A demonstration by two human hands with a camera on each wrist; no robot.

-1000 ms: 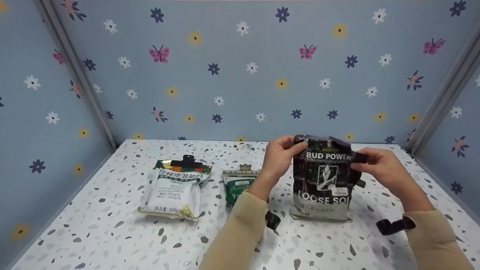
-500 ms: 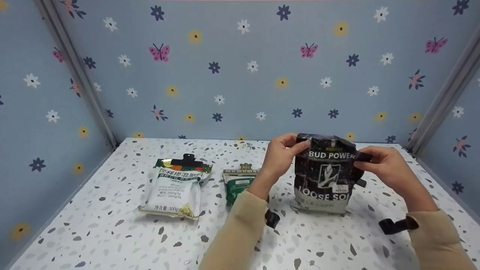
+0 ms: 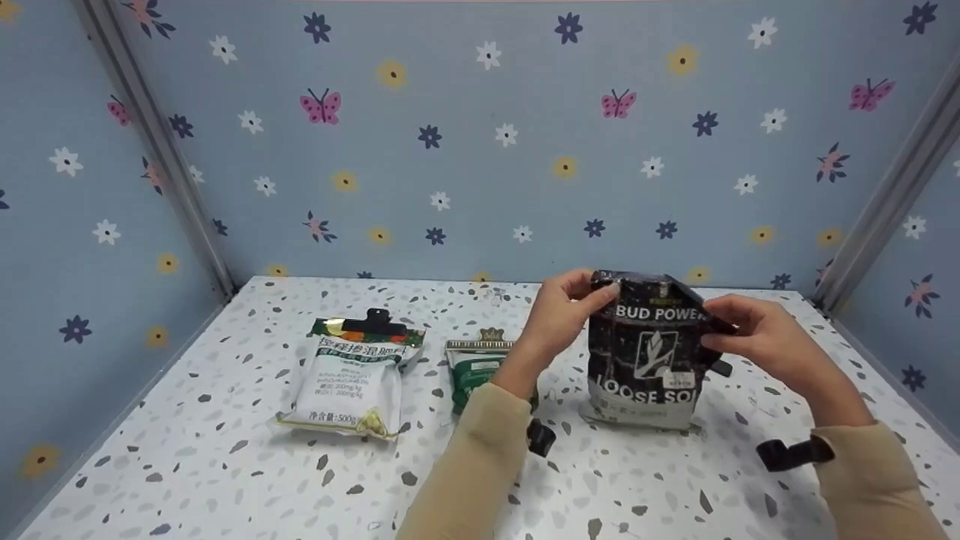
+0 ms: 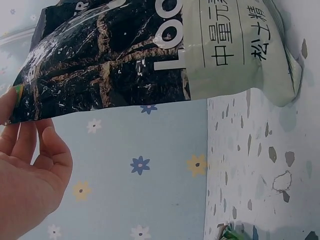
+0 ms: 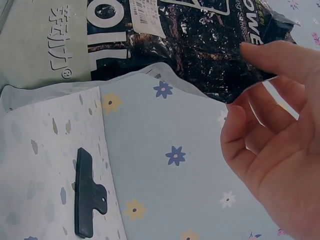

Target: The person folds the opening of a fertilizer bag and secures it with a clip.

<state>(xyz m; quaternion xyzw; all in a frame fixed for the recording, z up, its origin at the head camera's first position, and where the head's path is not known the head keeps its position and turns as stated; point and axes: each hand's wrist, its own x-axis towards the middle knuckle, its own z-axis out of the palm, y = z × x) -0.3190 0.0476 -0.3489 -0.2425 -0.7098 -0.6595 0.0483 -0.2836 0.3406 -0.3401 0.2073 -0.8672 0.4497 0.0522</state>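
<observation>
A black and pale green soil bag [image 3: 643, 352], printed "BUD POWER" and "LOOSE SOI…", stands upright at the right of the table. My left hand [image 3: 551, 319] pinches its top left corner, thumb in front; in the left wrist view, that hand [image 4: 35, 175] has its fingers behind the bag's edge. With thumb and fingers, my right hand [image 3: 772, 341] pinches the upper right edge, which slopes down from the top. The right wrist view shows this hand [image 5: 285, 135] gripping the crumpled corner. A black bag clip [image 5: 86, 192] lies on the table beside the bag, mostly hidden in the head view.
A white 500g fertilizer bag [image 3: 349, 386] with a black clip [image 3: 375, 322] lies at left. Beside it, a green bag [image 3: 472, 375] with a gold clip [image 3: 484, 342] is partly covered by my left arm. Flowered panels [image 3: 487, 150] enclose the speckled table [image 3: 225, 480].
The soil bag's bottom has shifted slightly up and away. Its upper right corner is now drawn out and down toward my right hand. Both hands keep their hold; the other bags stay put.
</observation>
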